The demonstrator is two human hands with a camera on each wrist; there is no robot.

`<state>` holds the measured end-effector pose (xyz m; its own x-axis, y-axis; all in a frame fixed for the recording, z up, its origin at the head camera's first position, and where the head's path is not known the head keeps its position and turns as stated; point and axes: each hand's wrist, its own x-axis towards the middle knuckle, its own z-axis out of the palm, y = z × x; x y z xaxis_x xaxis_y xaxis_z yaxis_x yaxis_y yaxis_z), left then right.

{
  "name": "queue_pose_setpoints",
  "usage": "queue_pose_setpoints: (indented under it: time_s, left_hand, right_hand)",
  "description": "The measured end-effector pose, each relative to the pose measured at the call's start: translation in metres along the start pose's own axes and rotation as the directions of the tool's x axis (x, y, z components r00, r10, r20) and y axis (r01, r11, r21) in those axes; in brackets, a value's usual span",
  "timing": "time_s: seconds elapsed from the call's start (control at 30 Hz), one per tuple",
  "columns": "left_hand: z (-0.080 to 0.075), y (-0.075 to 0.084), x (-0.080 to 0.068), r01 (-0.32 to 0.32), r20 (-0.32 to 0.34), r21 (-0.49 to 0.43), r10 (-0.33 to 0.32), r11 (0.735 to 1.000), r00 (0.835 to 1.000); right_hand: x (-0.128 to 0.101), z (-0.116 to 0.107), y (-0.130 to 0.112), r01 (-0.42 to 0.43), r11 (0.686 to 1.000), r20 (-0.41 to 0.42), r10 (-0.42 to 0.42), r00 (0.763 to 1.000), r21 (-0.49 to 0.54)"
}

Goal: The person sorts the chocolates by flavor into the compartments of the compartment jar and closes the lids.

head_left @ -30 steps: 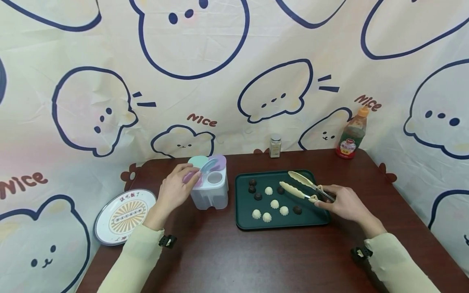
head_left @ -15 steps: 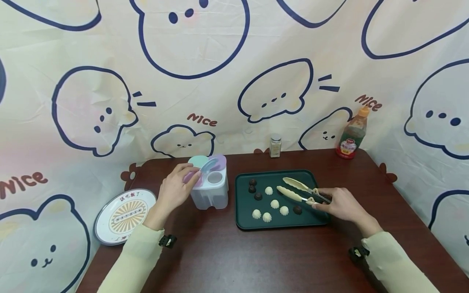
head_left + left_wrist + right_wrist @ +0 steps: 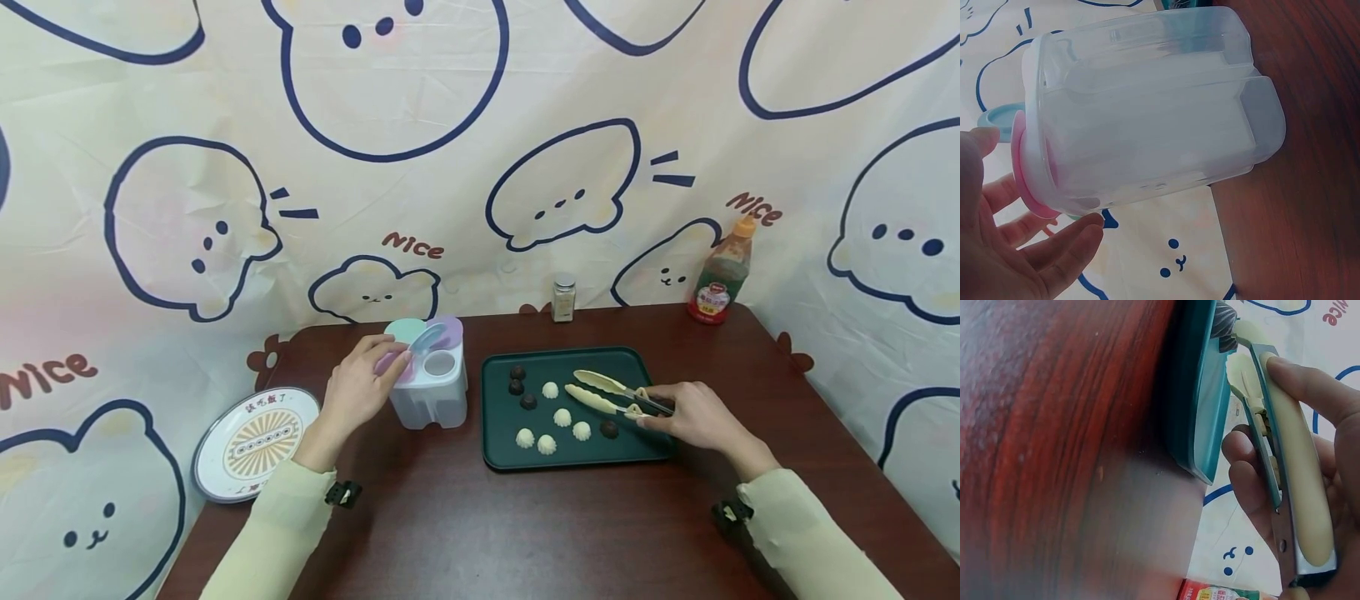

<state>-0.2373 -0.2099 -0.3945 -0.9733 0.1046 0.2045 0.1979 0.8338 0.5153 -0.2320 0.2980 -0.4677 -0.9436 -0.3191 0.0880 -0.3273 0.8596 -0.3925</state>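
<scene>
My left hand [image 3: 363, 383] is at the top of a clear multi-compartment container [image 3: 429, 406]. Its fingers hold up the container's blue lid [image 3: 428, 338], leaving one round opening bare. In the left wrist view the thumb lies at the blue lid [image 3: 1002, 119], and other fingers reach under the pink lid [image 3: 1020, 165]. My right hand [image 3: 697, 417] grips cream-tipped tongs [image 3: 607, 385] by the handle, their two arms apart over the dark green tray [image 3: 517, 462]. On the tray lie several white balls [image 3: 562, 417] and dark balls [image 3: 528, 402]; a ridged dark ball [image 3: 1225, 325] shows past the tongs.
A white patterned plate [image 3: 255, 446] leans at the table's left edge. Behind the tray stand a small spice jar [image 3: 563, 298] and, at the back right corner, a sauce bottle [image 3: 722, 275]. A printed cloth hangs behind the table [image 3: 480, 533].
My right hand has shifted the tongs left across the tray. The dark ball that showed at their tips is now hidden behind them. The left hand stays at the raised lid.
</scene>
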Motion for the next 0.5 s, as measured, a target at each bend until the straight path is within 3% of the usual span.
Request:
queue_pose_setpoints:
  time_s: [0.5]
  left_hand:
    - [0.0006,-0.0006,0.0001,0.012,0.008,0.002,-0.012,1.0,1.0]
  right_hand:
    - [0.0018,-0.0009,-0.0026,0.004,1.0,0.018,-0.004,1.0,-0.015]
